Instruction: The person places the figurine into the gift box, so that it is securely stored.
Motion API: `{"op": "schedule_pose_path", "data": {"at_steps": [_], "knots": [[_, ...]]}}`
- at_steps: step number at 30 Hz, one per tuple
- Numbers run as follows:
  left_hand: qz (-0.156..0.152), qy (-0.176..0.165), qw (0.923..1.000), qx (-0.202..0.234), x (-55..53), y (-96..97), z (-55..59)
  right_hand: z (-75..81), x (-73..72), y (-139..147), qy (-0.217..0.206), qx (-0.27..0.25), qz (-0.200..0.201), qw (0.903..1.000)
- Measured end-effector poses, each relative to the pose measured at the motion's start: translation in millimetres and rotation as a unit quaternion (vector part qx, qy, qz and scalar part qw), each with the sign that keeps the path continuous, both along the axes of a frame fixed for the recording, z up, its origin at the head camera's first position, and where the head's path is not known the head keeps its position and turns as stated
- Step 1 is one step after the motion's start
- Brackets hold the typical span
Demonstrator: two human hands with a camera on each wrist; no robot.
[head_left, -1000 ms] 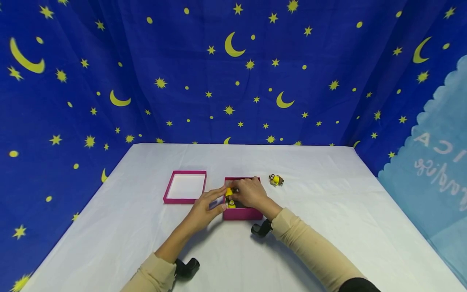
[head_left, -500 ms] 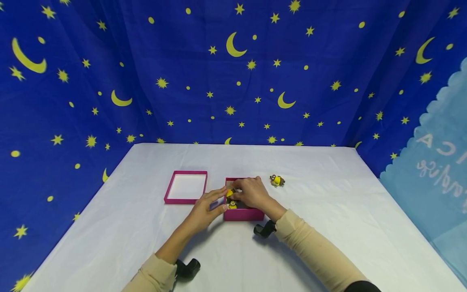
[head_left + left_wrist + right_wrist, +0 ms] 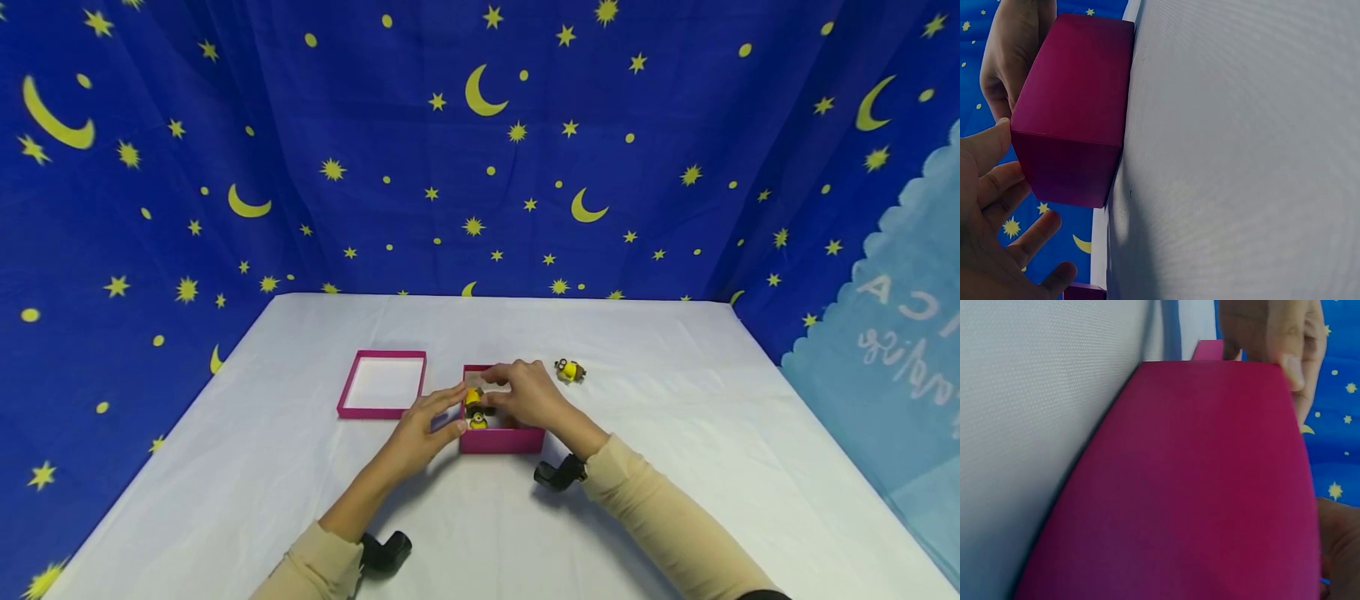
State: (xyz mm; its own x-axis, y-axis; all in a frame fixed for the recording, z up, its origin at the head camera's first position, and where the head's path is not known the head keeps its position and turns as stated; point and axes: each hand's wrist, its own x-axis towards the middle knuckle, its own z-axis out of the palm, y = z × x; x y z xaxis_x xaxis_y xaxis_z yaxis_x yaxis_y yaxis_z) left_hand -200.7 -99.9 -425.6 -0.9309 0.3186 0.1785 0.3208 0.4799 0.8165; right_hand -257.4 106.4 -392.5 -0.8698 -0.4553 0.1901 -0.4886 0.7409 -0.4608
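An uncovered magenta box [image 3: 501, 441] stands on the table, its wall filling much of both wrist views. Inside, along its left side, lie two small yellow toy figurines: one [image 3: 474, 397] farther back, and a goggled one [image 3: 477, 421] near the front wall. My left hand [image 3: 420, 433] touches the box's left rim with extended fingers and thumb; in the left wrist view its fingertips meet the box [image 3: 1075, 81] at a corner. Over the right part of the box is my right hand [image 3: 528, 394], thumb and index finger parted beside the figurines. Its other fingers are partly hidden.
A magenta lid [image 3: 382, 413] with a white inside lies left of the box. Another yellow and brown figurine [image 3: 571, 371] lies to the right of the box. White cloth covers the table [image 3: 675, 400]; a blue star-patterned curtain [image 3: 420, 150] hangs behind.
My right hand has shifted right and its thumb and index finger have spread, away from the figurines in the box. More of the back figurine shows now. My left hand stays at the rim.
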Motion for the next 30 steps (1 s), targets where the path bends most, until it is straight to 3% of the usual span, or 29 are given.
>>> {"op": "schedule_pose_path", "data": {"at_steps": [20,30], "knots": [[0.002,0.017,0.9999,0.001,-0.9,0.3,-2.3,19.7,3.6,37,0.029,-0.066,-0.026,0.9971],[0.006,0.001,1.0000,0.000,0.0,0.5,-1.0,25.0,0.4,54,0.001,-0.080,-0.059,0.9950]]}}
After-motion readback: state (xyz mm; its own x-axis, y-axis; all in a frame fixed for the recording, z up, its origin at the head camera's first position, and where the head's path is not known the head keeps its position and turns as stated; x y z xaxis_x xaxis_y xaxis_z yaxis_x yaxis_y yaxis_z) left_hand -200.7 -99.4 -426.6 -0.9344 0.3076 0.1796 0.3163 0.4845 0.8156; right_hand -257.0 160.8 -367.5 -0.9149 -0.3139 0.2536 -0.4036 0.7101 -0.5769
